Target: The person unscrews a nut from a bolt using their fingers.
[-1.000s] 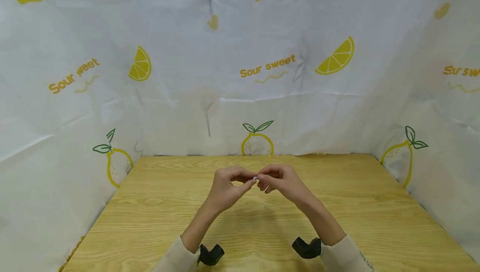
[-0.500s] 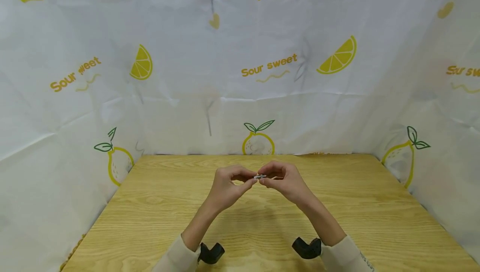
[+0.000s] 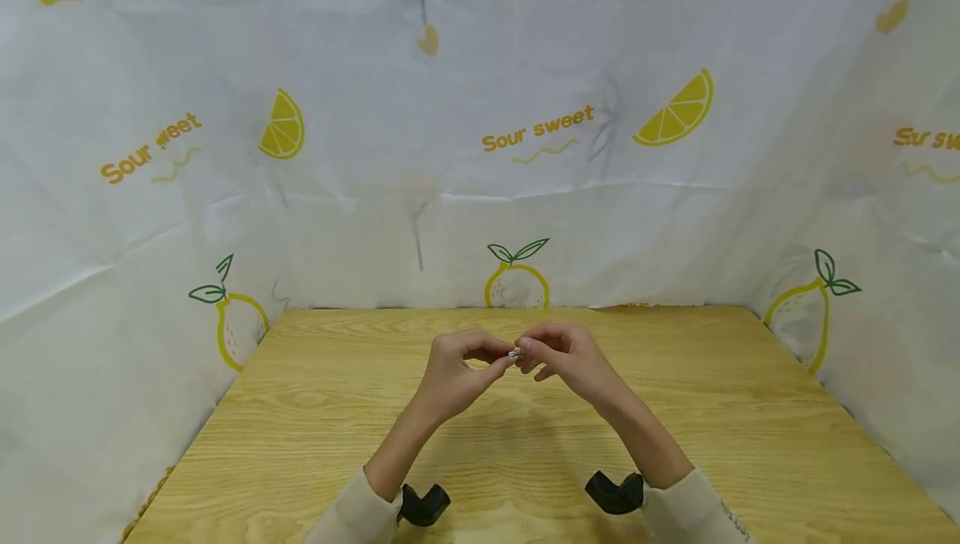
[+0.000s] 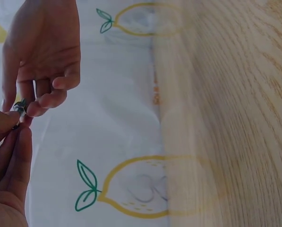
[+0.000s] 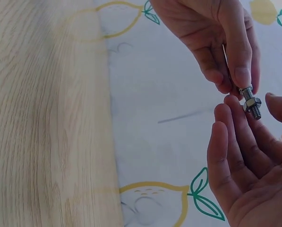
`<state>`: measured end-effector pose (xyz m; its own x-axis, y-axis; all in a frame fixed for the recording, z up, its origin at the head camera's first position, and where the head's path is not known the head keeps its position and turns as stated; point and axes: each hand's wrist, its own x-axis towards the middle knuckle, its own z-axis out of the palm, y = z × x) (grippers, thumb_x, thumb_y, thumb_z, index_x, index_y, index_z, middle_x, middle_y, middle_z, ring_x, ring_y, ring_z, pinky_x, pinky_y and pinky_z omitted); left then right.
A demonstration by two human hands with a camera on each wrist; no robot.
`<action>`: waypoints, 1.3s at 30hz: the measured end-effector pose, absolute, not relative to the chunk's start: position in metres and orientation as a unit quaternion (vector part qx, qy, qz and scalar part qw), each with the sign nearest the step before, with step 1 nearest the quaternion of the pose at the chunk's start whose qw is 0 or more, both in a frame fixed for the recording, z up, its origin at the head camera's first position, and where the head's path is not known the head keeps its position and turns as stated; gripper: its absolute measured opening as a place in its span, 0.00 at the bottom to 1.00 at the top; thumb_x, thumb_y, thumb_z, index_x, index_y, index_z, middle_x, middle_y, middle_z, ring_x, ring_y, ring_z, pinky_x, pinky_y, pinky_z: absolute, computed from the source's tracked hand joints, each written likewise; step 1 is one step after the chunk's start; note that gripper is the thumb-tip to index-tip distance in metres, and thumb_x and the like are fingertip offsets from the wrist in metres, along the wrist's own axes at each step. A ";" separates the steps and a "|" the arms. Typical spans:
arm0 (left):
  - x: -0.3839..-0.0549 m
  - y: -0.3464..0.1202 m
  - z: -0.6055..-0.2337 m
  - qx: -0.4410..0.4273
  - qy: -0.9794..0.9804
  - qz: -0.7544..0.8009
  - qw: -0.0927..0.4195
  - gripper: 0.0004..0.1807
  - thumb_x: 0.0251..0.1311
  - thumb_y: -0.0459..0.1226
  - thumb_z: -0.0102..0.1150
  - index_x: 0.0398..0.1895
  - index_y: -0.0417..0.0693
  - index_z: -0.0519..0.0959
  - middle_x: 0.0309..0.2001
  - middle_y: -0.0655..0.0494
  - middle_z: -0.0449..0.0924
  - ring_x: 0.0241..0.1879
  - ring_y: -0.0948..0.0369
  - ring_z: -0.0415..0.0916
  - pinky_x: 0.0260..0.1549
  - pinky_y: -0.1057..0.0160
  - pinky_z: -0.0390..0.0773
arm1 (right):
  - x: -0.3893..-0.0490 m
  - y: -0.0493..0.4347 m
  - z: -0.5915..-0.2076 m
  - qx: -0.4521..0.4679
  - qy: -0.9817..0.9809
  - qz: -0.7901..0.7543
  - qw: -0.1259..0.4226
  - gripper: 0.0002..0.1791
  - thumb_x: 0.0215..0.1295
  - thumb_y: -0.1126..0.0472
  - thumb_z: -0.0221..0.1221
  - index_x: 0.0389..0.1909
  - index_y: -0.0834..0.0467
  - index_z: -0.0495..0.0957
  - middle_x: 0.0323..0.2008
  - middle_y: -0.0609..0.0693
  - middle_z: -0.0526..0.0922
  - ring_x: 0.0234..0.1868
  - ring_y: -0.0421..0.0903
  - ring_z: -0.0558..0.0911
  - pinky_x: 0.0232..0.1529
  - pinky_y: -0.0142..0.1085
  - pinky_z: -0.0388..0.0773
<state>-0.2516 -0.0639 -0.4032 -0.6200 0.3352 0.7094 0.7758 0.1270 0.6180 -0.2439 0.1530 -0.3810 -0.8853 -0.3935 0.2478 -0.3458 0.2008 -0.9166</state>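
Note:
Between thumb and fingertips, my left hand [image 3: 459, 373] pinches a small metal bolt [image 5: 247, 93] by its head end. A hex nut [image 5: 252, 105] sits partway along the thread, with the threaded tip sticking out past it. My right hand [image 3: 570, 361] is at the nut end; in the right wrist view its fingers [image 5: 240, 123] lie extended beside the nut and its thumb stands a little apart from it. The left wrist view shows the bolt and nut [image 4: 21, 107] small and partly covered by fingertips. Both hands are raised over the wooden table.
The wood-grain table [image 3: 315, 427] spreads beneath both arms. A white cloth printed with lemons [image 3: 375, 152] encloses the back and both sides. Black curved pieces [image 3: 425, 506] stick out at both sleeve cuffs.
The right fingers covered the bolt's end a second ago, drew back at half a second to show bolt and nut, and now are close around that end again. The left hand keeps its pinch.

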 end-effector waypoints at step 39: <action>-0.252 -0.064 -0.403 -0.383 -0.727 -0.530 0.210 0.03 0.63 0.30 0.70 0.38 0.43 0.90 0.35 0.50 0.91 0.34 0.58 0.89 0.36 0.66 0.89 | -0.243 0.154 -0.379 -0.214 0.788 -0.577 0.028 0.17 0.72 0.58 0.64 0.54 0.65 0.84 0.48 0.63 0.88 0.42 0.47 0.88 0.39 0.36 0.87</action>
